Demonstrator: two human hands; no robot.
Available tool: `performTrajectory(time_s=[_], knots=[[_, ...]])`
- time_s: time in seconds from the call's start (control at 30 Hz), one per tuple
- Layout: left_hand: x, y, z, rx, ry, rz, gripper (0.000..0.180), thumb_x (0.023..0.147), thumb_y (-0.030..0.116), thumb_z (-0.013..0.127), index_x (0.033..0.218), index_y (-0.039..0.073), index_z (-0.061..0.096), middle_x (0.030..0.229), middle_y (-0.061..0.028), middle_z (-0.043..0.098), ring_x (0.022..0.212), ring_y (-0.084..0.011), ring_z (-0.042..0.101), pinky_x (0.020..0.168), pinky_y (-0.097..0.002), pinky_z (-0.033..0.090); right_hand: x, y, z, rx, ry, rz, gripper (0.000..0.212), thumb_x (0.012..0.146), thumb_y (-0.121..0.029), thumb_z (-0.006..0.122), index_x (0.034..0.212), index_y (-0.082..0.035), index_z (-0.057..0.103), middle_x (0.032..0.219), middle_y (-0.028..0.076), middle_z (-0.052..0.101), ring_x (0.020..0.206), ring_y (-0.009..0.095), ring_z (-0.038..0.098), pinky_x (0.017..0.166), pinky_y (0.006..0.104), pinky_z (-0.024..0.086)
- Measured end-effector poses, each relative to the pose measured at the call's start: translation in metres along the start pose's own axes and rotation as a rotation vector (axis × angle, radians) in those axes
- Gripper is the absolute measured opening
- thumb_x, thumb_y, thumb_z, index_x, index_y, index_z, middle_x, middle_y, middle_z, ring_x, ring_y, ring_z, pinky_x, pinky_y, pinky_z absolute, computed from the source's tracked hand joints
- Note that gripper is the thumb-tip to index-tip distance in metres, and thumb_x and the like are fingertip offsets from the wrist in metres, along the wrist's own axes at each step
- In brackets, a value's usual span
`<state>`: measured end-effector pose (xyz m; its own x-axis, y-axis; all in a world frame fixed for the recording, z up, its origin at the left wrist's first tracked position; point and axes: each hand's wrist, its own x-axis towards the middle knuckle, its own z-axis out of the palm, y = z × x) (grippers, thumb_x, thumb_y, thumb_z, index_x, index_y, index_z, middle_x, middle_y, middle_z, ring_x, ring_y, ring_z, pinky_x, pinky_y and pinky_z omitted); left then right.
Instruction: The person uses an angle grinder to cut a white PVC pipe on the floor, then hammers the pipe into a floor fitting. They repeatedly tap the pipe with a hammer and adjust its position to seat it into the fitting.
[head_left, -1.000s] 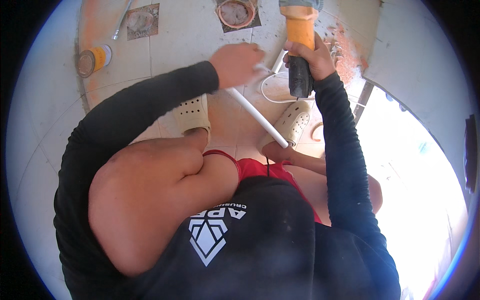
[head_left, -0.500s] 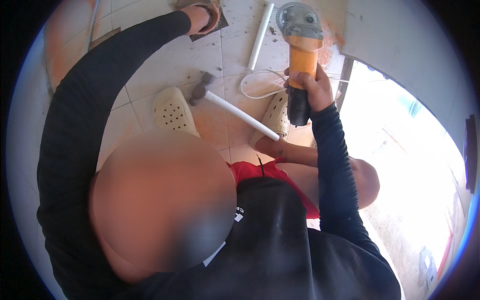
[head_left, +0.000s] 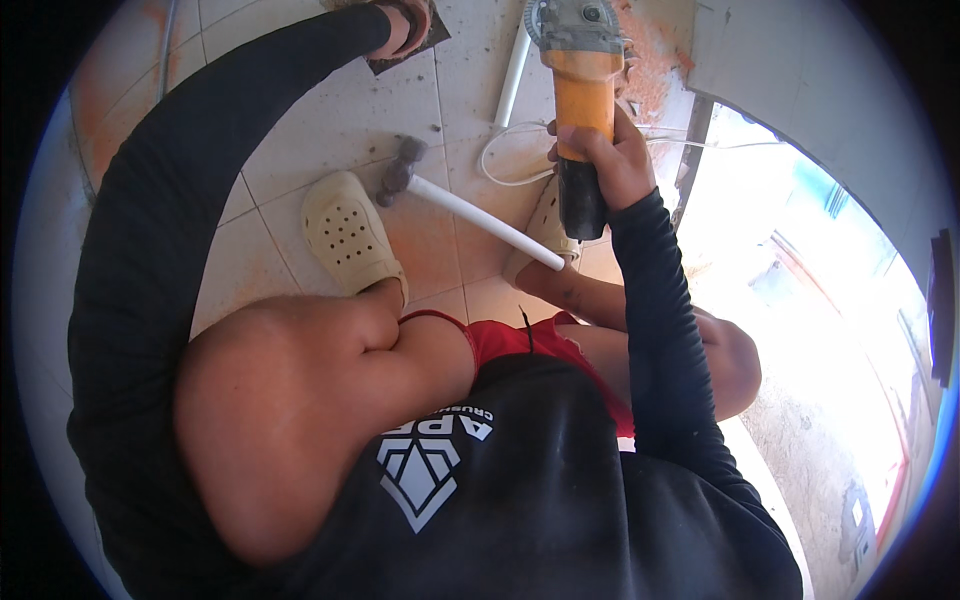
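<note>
My right hand [head_left: 615, 160] grips an angle grinder [head_left: 583, 110] by its orange body, with the thumb across it. The grinder's grey head and toothed disc point away from me, and its black end faces me. At the top edge my left hand [head_left: 408, 28] reaches down by a dark square opening [head_left: 428, 42] in the tiles. Its fingers are mostly cut off, so I cannot see how they are bent. A hammer [head_left: 480, 218] with a dark head and a white handle lies between my feet.
Beyond the hammer are a white tube [head_left: 512, 85] and a looped white cable [head_left: 505, 180]. Cream clogs [head_left: 345, 230] are on my feet. Orange dust and crumbs mark the tiled floor [head_left: 310, 150]. A pale panel [head_left: 800, 60] stands at the right, beside a bright opening.
The grinder in my right hand has shifted slightly left and away from me. My left hand stays by the floor opening, and the hammer lies as before.
</note>
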<state>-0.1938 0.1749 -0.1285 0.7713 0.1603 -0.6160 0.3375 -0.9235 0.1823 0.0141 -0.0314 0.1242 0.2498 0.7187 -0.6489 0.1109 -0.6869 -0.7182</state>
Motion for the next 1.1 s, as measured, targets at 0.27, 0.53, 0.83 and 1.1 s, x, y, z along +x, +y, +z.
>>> performTrajectory(time_s=[0.27,0.53,0.83,1.1], knots=[[0.007,-0.002,0.004,-0.038,0.021,0.012,0.021,0.091,0.009,0.065,0.111,0.004,0.071,0.114,-0.022,0.067,0.107,-0.0389,0.066,0.093,-0.0473,0.054,0.01,0.005,0.009,0.027,-0.017,0.019,0.048,0.083,-0.023,0.078,0.119,0.005,0.062,0.097,0.011,0.072,0.08,0.019,0.073,0.075,0.0321,0.059],[-0.071,0.017,-0.002,-0.471,0.704,-0.1,0.023,0.093,0.012,0.066,0.114,0.004,0.065,0.105,-0.0191,0.069,0.103,-0.0389,0.065,0.089,-0.0478,0.054,0.018,0.013,0.016,-0.086,-0.035,-0.07,0.058,0.082,-0.027,0.084,0.123,0.004,0.058,0.097,0.011,0.071,0.079,0.019,0.073,0.073,0.0329,0.06],[-0.136,0.075,0.007,-0.621,0.879,-0.175,0.016,0.096,0.016,0.062,0.105,0.004,0.065,0.101,-0.0143,0.068,0.098,-0.0342,0.066,0.086,-0.0467,0.054,0.024,0.014,0.023,0.323,-0.16,0.062,0.053,0.09,-0.025,0.073,0.131,0.001,0.052,0.111,0.014,0.068,0.088,0.022,0.071,0.076,0.0351,0.061],[-0.085,0.038,0.021,-0.212,0.767,-0.146,0.025,0.096,0.026,0.057,0.099,0.005,0.07,0.104,-0.017,0.072,0.098,-0.0362,0.069,0.089,-0.0497,0.054,0.02,0.033,0.029,0.211,-0.186,-0.015,0.046,0.085,-0.023,0.076,0.12,0.003,0.06,0.096,0.01,0.07,0.079,0.018,0.072,0.072,0.031,0.058]])
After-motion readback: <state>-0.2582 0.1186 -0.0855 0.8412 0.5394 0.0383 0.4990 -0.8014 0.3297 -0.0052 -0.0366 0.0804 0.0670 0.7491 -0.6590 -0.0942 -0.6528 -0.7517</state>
